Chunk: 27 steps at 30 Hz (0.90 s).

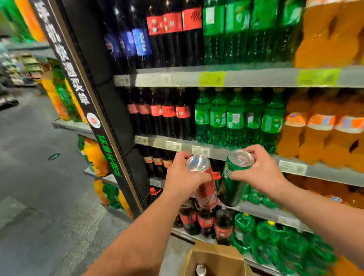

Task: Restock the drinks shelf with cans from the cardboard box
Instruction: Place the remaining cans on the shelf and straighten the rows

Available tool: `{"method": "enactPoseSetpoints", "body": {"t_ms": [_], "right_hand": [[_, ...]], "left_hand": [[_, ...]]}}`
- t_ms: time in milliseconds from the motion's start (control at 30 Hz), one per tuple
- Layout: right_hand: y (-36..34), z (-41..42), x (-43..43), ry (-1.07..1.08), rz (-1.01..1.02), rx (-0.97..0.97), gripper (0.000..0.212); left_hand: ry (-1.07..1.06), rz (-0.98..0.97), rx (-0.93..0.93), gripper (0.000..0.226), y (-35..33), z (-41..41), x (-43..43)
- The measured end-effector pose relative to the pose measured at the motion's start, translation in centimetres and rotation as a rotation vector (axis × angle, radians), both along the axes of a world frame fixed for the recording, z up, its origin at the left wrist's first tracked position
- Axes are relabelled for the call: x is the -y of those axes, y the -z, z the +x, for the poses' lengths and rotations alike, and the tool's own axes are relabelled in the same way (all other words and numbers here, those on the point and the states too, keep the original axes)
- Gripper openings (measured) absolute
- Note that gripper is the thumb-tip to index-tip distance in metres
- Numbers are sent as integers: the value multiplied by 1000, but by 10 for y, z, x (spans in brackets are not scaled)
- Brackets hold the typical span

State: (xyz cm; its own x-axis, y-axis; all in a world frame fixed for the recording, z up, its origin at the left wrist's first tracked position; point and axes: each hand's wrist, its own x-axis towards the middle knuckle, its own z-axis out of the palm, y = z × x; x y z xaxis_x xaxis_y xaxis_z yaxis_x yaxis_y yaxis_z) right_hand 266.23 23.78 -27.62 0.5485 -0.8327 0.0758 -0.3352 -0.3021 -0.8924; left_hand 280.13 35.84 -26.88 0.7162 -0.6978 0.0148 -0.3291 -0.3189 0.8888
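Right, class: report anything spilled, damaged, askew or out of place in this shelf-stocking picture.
Nothing stands out. The red can in the left hand and green can in the right hand tilt only because they are held. No spill or damage shows; the lowest shelf rows are blurred.

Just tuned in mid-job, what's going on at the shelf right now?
A person stands at the grey metal drinks shelf, restocking it. The left hand grips a tall red aluminium can, and the right hand grips a tall green aluminium can. Both cans are held up in front of the lower tiers, not yet set down. The open brown cardboard box sits on the floor below, with at least two silver-topped cans visible inside.
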Motion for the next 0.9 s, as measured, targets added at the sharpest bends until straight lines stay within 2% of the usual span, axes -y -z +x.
{"method": "enactPoseSetpoints", "body": {"t_ms": [200,333,467,500,600,700,833,900], "right_hand": [[-77,-15,7,77,24,215,43],[-127,-27,10,92,24,357,38],[-168,-31,13,132,44,441,58],[-178,-31,13,132,43,464,55],[-205,-32,14,170,15,509,21],[-226,-31,18,265,-20,520,38],[-246,-37,20,339,-71,524,32],[-257,-41,16,363,-95,516,45]], "left_hand": [[48,-184,-59,40,-70,-15,15],[114,-331,-148,42,-114,-24,28],[190,-452,-248,45,-154,-36,44],[213,-472,-240,39,-164,-38,48],[265,-491,-210,27,-189,-43,57],[298,-510,-197,28,-209,-44,68],[328,-537,-154,32,-227,-45,81],[359,-556,-162,40,-235,-47,86]]}}
